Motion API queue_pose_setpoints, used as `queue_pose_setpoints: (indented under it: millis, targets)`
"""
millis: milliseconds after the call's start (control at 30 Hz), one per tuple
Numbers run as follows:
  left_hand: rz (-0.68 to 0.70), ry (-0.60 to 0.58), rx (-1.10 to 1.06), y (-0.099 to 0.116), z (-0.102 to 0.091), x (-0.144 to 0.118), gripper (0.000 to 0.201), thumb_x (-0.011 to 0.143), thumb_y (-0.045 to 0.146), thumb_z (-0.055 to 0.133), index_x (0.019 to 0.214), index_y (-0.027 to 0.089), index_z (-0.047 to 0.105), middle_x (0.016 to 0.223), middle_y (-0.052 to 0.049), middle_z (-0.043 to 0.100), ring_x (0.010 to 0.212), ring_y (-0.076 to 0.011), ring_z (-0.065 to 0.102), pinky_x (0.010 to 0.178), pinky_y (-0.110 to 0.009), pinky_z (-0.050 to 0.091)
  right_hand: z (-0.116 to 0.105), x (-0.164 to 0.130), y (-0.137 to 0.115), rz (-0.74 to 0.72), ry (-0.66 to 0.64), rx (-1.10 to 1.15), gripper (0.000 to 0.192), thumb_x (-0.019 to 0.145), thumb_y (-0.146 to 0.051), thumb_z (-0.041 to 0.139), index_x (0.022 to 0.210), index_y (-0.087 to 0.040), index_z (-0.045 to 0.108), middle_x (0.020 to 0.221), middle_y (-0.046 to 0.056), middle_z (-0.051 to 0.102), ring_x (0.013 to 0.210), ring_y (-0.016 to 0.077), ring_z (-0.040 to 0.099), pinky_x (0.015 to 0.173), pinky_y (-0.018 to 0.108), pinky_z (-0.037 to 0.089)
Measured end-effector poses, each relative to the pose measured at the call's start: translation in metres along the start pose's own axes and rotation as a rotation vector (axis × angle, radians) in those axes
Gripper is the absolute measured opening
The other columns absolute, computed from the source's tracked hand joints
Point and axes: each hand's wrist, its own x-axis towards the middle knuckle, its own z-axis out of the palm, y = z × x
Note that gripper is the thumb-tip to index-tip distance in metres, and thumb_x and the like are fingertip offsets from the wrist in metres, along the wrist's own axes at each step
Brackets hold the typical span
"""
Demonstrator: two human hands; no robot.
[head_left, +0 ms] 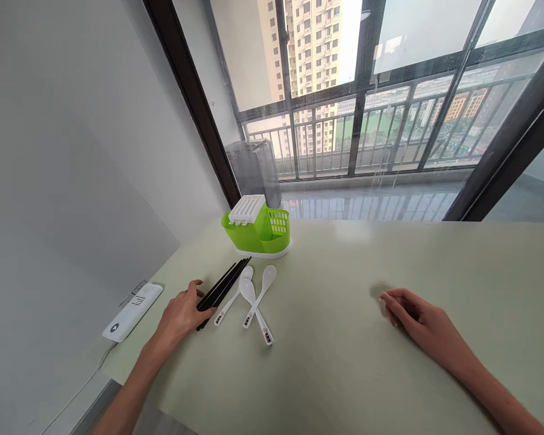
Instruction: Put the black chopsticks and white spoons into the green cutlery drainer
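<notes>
My left hand (181,314) rests on the pale green table (344,362) with its fingers curled over the near end of a bundle of black chopsticks (226,281). Just right of the chopsticks lie three white plastic spoons (250,297), crossing one another. Behind them stands a green cutlery holder (257,228) with a white slotted insert on a white base. My right hand (414,323) lies palm down on the table far to the right, fingers loosely bent, holding nothing.
A white power strip (132,311) with a cable sits on the table's left edge by the grey wall. A grey cylindrical bin (254,169) stands on the floor behind the table. Large windows with dark frames and a balcony railing fill the back.
</notes>
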Motion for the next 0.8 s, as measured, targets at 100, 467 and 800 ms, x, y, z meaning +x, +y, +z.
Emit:
queue_pose_setpoints:
  millis: [100,467,800]
  targets:
    - [0.014,-0.003,0.001,-0.002,0.002,0.003,0.071,0.085,0.052,0.055,0.146,0.018,0.039,0.14,-0.014,0.067,0.11,-0.0355,0.07,0.083,-0.04,0.052,0.0,-0.001,0.001,0.02,-0.011,-0.001,0.05,0.096,-0.072,0.047,0.085,-0.026,0.063,0.066,-0.001,0.059,0.059,0.0171,0.052,0.058,0.029,0.043]
    - [-0.005,-0.057,0.052,0.008,-0.003,0.005,0.073,0.083,0.044,0.057,0.147,0.013,0.04,0.133,-0.015,0.07,0.109,-0.0344,0.07,0.083,-0.039,0.052,-0.002,-0.002,0.01,0.014,-0.033,-0.014,0.047,0.097,-0.069,0.048,0.088,-0.026,0.064,0.067,0.0,0.06,0.059,0.0162,0.052,0.057,0.028,0.044]
    - [-0.014,-0.109,0.117,0.017,-0.013,0.009,0.072,0.078,0.038,0.06,0.144,0.014,0.043,0.127,-0.013,0.073,0.105,-0.0316,0.07,0.078,-0.036,0.049,-0.003,-0.005,0.006,0.019,-0.015,-0.028,0.047,0.097,-0.069,0.049,0.089,-0.025,0.064,0.066,0.0,0.061,0.058,0.0161,0.053,0.056,0.027,0.044]
